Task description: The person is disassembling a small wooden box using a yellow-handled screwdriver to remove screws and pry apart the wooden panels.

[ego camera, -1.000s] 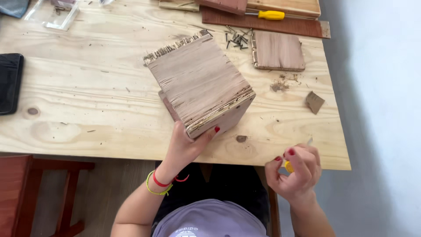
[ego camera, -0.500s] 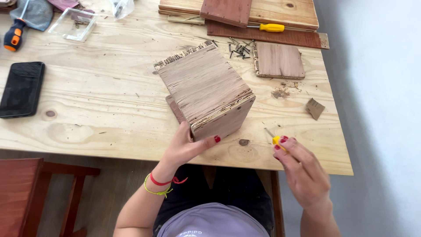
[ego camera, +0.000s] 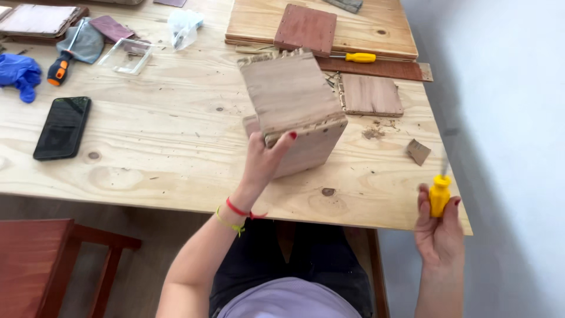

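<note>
Change: the right hand (ego camera: 438, 227) has lifted from the tabletop's near edge and now holds its yellow-handled screwdriver (ego camera: 439, 194) upright, while the wooden box (ego camera: 294, 112) stays tipped on the tabletop (ego camera: 159, 147).
Left hand: the left hand (ego camera: 263, 160) steadies the box at its near lower corner, fingers (ego camera: 286, 140) spread against the side (nails painted red).
Right hand: fingers curled loosely around the yellow handle, clear of the tabletop's right corner; the shaft is blurred.
Box: rough plywood, tilted on one edge, near the middle of the tabletop.
Right of box: a flat wooden panel (ego camera: 371, 94) and a small cardboard scrap (ego camera: 418, 151).
Behind: a second yellow-handled screwdriver (ego camera: 353, 57) beside a reddish board (ego camera: 306, 28).
Left side: a black phone (ego camera: 62, 127), an orange-and-black screwdriver (ego camera: 60, 63) and a blue glove (ego camera: 20, 73).
</note>
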